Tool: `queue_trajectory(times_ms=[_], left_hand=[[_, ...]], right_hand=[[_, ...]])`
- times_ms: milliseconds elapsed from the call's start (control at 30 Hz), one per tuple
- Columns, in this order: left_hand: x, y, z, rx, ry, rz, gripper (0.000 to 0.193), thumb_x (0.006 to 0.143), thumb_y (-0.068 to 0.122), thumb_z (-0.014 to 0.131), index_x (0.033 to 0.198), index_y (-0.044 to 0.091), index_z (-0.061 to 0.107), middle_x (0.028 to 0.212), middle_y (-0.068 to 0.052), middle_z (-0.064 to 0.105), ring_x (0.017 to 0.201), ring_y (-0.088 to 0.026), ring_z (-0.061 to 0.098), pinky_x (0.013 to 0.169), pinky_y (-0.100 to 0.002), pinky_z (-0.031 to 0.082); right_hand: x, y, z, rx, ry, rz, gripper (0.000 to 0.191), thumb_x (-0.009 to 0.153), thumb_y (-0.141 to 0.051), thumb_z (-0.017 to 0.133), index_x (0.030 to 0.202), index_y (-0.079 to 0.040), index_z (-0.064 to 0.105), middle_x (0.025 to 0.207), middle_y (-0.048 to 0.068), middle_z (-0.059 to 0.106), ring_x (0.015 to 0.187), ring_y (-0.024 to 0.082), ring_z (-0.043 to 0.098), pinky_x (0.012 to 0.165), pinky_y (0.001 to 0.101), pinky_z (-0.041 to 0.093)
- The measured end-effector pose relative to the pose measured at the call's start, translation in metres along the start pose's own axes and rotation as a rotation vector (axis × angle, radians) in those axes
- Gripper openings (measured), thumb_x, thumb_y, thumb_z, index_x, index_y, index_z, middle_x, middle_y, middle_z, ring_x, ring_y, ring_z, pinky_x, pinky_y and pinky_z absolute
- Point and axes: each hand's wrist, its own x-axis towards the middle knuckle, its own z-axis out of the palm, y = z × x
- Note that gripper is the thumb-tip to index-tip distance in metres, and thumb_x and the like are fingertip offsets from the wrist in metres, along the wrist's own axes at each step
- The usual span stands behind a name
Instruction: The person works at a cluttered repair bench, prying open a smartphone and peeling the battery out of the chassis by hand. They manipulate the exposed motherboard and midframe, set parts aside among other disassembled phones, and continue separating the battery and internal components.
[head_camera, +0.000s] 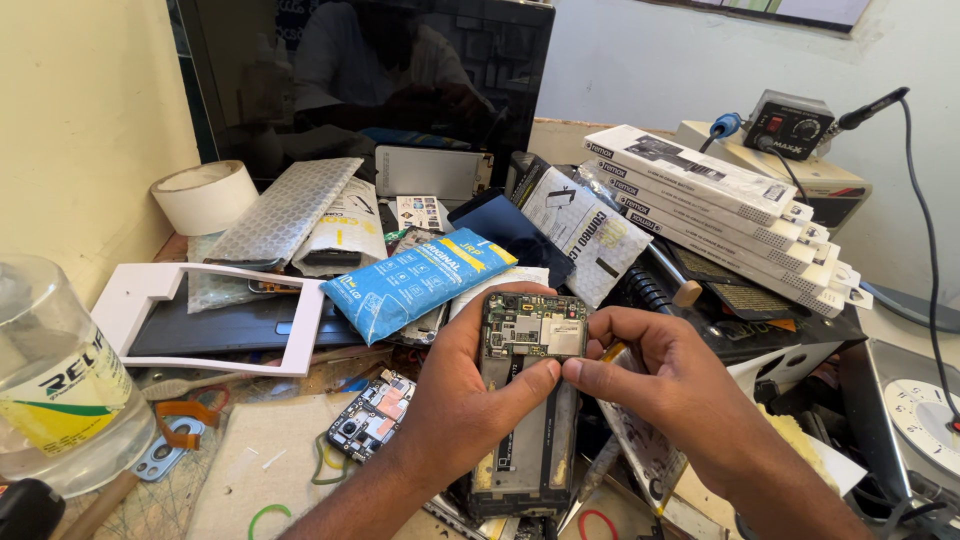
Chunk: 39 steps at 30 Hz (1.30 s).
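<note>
Starting over on the left we've got a clear plastic bottle (55, 385) with a yellow and green label at the bench edge, a roll of white tape (207, 195) behind it by the wall, and a white phone frame (205, 318) lying flat on a dark panel. A loose small circuit board (371, 414) sits on the beige mat (262, 470), just left of our wrist. Above that there's a blue foil pouch (412, 280) resting on the pile of parts bags. In the middle, our left hand (462, 395) is wrapped around the opened phone body (527, 440), thumb pressed on the green motherboard (533, 326) at its top end. Our right hand (655, 375) comes in from the right, with thumb and forefinger pinched together right at the board's lower edge, almost touching the left thumb; can't tell if anything's pinched between them. Further right, a stack of long white boxes (715, 195) leans across the clutter, with a soldering station (790, 125) behind it.
</note>
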Motion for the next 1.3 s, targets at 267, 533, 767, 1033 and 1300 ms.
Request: queue_trajectory(times_ms=[267,533,767,1033,1300], left_hand=[[-0.001,0.003,0.000,-0.014,-0.024,0.007,0.048,0.085,0.003,0.067,0.132,0.005,0.057,0.112,-0.006,0.071,0.103,-0.010,0.067,0.092,-0.029,0.056],[-0.002,0.004,0.001,-0.031,-0.045,-0.013,0.048,0.085,0.002,0.067,0.132,0.005,0.058,0.110,-0.005,0.071,0.101,-0.009,0.067,0.091,-0.029,0.057],[-0.004,0.009,0.004,-0.015,-0.066,0.010,0.047,0.087,0.002,0.067,0.132,0.005,0.058,0.109,-0.005,0.072,0.099,-0.008,0.067,0.089,-0.028,0.057],[0.001,-0.002,0.004,0.071,-0.108,0.221,0.051,0.092,0.003,0.070,0.141,0.003,0.056,0.121,-0.005,0.070,0.111,-0.009,0.065,0.103,-0.028,0.054],[0.004,-0.019,0.000,0.074,-0.175,0.339,0.043,0.100,0.000,0.066,0.141,0.003,0.055,0.119,-0.003,0.070,0.107,-0.008,0.064,0.101,-0.026,0.056]], right_hand=[[-0.001,-0.002,-0.001,0.004,0.004,0.027,0.017,0.079,-0.016,0.079,0.085,-0.003,0.070,0.073,0.001,0.069,0.061,0.006,0.058,0.053,0.0231,0.044],[-0.002,-0.003,-0.004,0.036,-0.011,0.032,0.017,0.078,-0.013,0.080,0.079,-0.004,0.065,0.070,0.001,0.067,0.058,0.006,0.056,0.048,0.0238,0.043],[-0.004,-0.005,-0.004,0.000,0.014,0.026,0.019,0.078,-0.011,0.078,0.075,-0.005,0.060,0.068,0.000,0.064,0.055,0.005,0.052,0.046,0.0244,0.041],[-0.001,0.007,-0.021,-0.132,0.052,-0.037,0.015,0.082,-0.012,0.072,0.092,0.000,0.075,0.069,0.004,0.067,0.047,0.010,0.049,0.040,0.0272,0.038],[0.013,0.023,-0.027,-0.266,0.088,-0.170,0.024,0.085,-0.005,0.063,0.103,0.004,0.076,0.075,0.015,0.072,0.043,0.015,0.055,0.034,0.0295,0.038]])
